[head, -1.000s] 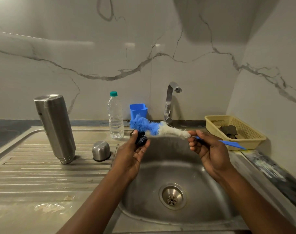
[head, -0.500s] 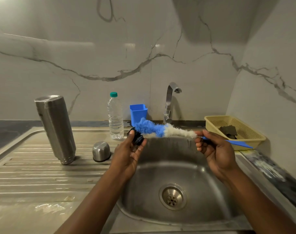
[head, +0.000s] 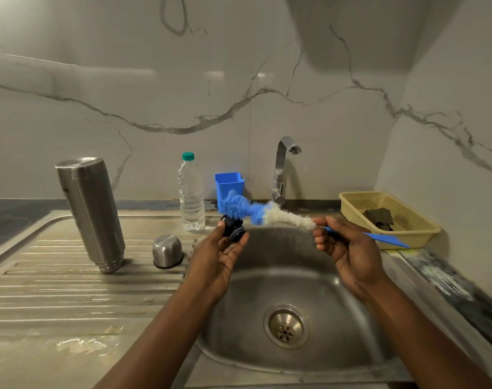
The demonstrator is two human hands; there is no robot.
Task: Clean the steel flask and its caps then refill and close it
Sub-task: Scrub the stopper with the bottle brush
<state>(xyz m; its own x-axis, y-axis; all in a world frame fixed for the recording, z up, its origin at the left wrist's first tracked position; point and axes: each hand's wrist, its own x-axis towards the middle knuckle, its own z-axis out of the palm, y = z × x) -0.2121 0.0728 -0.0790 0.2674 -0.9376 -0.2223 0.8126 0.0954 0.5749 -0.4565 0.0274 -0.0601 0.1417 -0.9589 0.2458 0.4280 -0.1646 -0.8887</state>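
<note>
Bristles of the bottle brush [head: 253, 210] seemed to touch the dark inner cap [head: 233, 229], which your left hand [head: 221, 258] pinched at its fingertips above the sink [head: 239, 327]. Your right hand [head: 351, 249] gripped the brush's blue handle at three o'clock of it. The steel flask [head: 90, 209] stood mouth-down at nine o'clock on the drainboard [head: 57, 290], the steel cup [head: 167, 251] beside it.

Drainboard [head: 57, 290] with flask [head: 90, 211], steel cap [head: 167, 251], bottle [head: 191, 195]

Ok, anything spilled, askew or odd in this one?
Nothing serious. The steel flask stands mouth-down on the drainboard; its lean may be lens distortion. A small puddle lies near the front edge.
</note>
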